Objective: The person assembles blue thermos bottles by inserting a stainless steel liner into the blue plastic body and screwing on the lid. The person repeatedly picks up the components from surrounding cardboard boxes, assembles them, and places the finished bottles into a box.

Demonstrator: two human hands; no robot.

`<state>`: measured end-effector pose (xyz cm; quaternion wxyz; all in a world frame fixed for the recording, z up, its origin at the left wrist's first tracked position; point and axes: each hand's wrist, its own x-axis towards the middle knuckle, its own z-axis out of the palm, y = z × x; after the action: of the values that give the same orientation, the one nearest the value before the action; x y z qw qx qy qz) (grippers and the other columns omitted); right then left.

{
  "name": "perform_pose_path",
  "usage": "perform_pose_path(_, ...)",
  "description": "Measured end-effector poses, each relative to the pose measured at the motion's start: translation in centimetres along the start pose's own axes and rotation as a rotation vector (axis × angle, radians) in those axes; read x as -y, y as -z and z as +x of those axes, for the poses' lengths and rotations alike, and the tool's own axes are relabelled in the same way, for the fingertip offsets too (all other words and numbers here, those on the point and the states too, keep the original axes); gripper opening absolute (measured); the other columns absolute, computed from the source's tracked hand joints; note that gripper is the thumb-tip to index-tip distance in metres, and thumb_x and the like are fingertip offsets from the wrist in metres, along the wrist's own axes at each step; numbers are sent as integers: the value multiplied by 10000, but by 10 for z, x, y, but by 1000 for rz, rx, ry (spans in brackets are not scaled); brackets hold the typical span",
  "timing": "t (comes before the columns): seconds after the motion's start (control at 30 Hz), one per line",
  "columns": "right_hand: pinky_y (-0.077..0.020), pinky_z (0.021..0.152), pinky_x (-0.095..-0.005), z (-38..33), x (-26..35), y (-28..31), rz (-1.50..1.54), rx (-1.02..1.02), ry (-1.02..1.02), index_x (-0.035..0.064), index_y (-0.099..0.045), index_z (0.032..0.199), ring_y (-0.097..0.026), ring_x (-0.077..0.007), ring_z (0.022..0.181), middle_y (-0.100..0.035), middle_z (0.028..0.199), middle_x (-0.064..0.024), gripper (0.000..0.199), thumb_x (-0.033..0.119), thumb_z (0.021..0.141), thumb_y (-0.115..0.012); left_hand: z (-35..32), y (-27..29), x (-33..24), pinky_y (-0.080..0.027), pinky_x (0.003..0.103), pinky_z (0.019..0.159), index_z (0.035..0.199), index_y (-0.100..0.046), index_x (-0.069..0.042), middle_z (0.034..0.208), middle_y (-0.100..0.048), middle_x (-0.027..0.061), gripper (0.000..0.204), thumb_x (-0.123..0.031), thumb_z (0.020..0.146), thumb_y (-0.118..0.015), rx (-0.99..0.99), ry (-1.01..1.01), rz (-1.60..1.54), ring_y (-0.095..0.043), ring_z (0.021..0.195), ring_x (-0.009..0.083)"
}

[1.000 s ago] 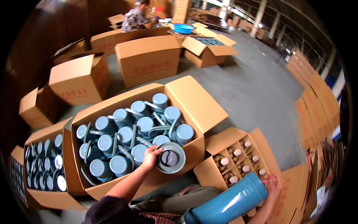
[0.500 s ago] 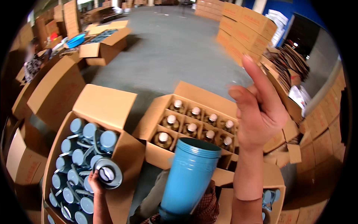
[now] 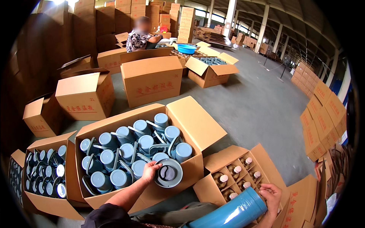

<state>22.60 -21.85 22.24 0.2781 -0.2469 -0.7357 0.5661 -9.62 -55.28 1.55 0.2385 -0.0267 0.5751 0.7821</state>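
Note:
My left hand (image 3: 150, 171) grips the rim of a round grey-blue flask part (image 3: 168, 181), whose dark middle faces up. It hangs over the near right edge of an open carton (image 3: 197, 167) packed with blue flask tops (image 3: 184, 151) that have loop handles. Across my lap leans a blue cylindrical flask casing (image 3: 232, 209), tilted up to the right. My right hand (image 3: 270, 195) is beside its upper end, fingers loosely bent and apart, with nothing seen between them. Past it, a divided carton (image 3: 213, 161) holds several glass flask liners (image 3: 235, 171) with pale caps.
More cartons of blue parts (image 3: 45, 171) stand at the left. Closed-in cartons (image 3: 152, 81) line the far left, where another person (image 3: 138, 40) sits near a blue basin (image 3: 186, 48). Stacked cartons (image 3: 323, 121) and flattened cardboard (image 3: 338, 163) are at the right. Grey floor (image 3: 262, 106) lies between.
The view has swung to the left, bringing the seated person and more cartons into sight. My right hand has lowered from the air to beside the casing's upper end. My left hand keeps its hold.

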Motion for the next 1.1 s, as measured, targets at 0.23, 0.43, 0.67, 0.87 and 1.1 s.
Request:
perform_pose_path(0.23,-499,823,-311,-10,3,32,242,403,-267,-89,-585,1079,-629,-210,911,-641,1019,-166,376,-82,703,-598,-2,-10,0,-455,243,582,829,-622,7,720,-620,42,116,-109,826,-623,6,12,-23,-559,609,113)
perform_pose_path(0.43,-482,832,-283,-7,-1,32,100,489,-337,-89,-571,1118,-610,-171,928,-639,1032,-129,426,-20,709,-668,-1,-2,-1,-461,245,595,823,-620,6,725,-620,42,104,-98,823,-621,-1,21,-45,-563,621,115)
perform_pose_path(0.67,-477,816,-289,-10,2,36,-15,472,-289,-76,-596,1082,-595,-157,939,-648,995,-96,381,22,719,-655,4,-37,-12,-475,260,680,861,-614,-6,789,-636,55,85,-71,806,-614,-15,-6,-214,-591,709,145)
perform_pose_path(0.87,-457,683,-257,15,31,7,-358,657,-64,-14,-635,1004,-581,-124,787,-639,870,-76,331,55,680,-634,-7,-144,-47,-457,271,780,999,-577,-10,898,-622,42,266,-148,782,-646,351,-156,-225,-580,820,141)
perform_pose_path(1.1,-479,768,-277,-10,6,26,7,122,-92,-10,-626,1065,-610,-142,908,-654,1027,-111,307,57,766,-628,-39,-292,-28,-438,269,799,1057,-571,32,945,-616,60,519,-414,802,-640,727,-473,-255,-561,847,143)
